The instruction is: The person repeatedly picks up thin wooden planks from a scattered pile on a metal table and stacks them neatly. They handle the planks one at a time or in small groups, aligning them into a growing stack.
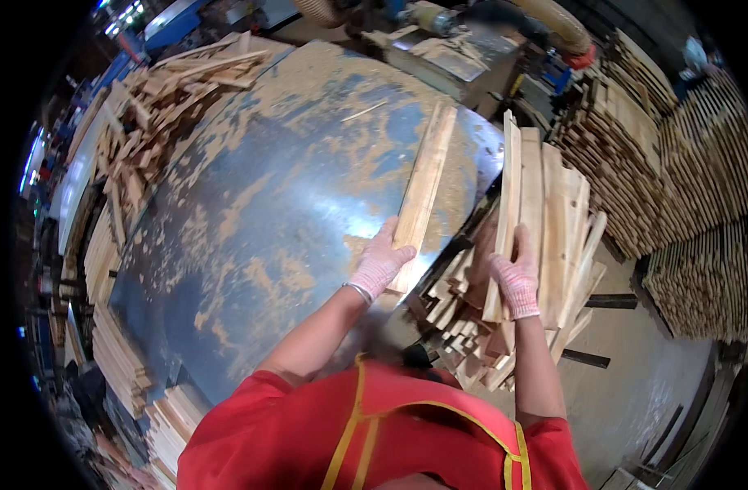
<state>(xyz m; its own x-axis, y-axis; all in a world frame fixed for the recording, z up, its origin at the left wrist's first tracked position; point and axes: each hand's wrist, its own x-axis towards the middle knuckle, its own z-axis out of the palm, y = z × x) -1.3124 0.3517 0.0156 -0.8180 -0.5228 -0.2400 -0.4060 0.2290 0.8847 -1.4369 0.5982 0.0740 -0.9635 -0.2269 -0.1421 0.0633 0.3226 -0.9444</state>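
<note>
My left hand (383, 263), in a pink-and-white knit glove, grips the near part of a pale wooden board (428, 184). Its thumb lies over the top face and the other fingers are along the left edge. This board rests lengthwise on the metal tabletop (276, 163), close to the right edge. On the right, my gloved right hand (517, 276) is closed around the near part of another long board (508, 196), at the left side of a pile of boards (556, 212). The undersides of both grips are hidden.
Sawdust and a thin wood strip (364, 111) lie on the tabletop. Scrap wood (157, 102) is heaped along its far left side. A dusty machine (451, 53) stands beyond the table. Tall stacks of boards (610, 155) rise at the right.
</note>
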